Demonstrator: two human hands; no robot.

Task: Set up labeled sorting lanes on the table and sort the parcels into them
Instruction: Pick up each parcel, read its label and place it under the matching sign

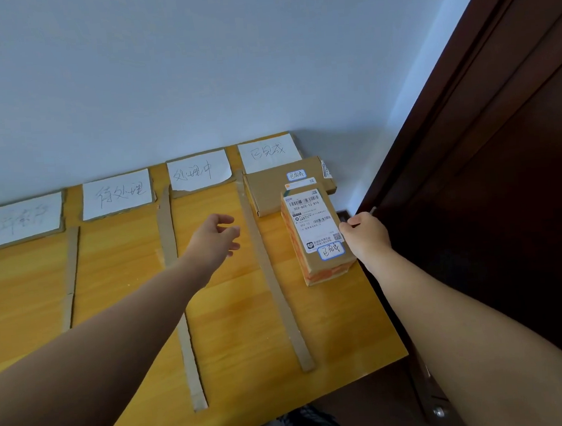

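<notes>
Head view shows us the wooden counter split into four lanes by cardboard strips, each lane headed by a handwritten paper label at twelve o'clock. In the lane at three o'clock lie two parcels: a flat cardboard mailer against the label, and a taller labelled box touching its near edge. Our right hand sits at the box's three o'clock side, fingers curled at its edge; whether the grip bears on the box or has let go, we cannot tell. Our left hand hovers over the neighbouring lane, fingers loosely spread, holding nothing. We judge the box stiff and fairly light, its taped surface a little slick. Taking it across the short sides, thumb opposite fingers, should suit best if it needs squaring.
</notes>
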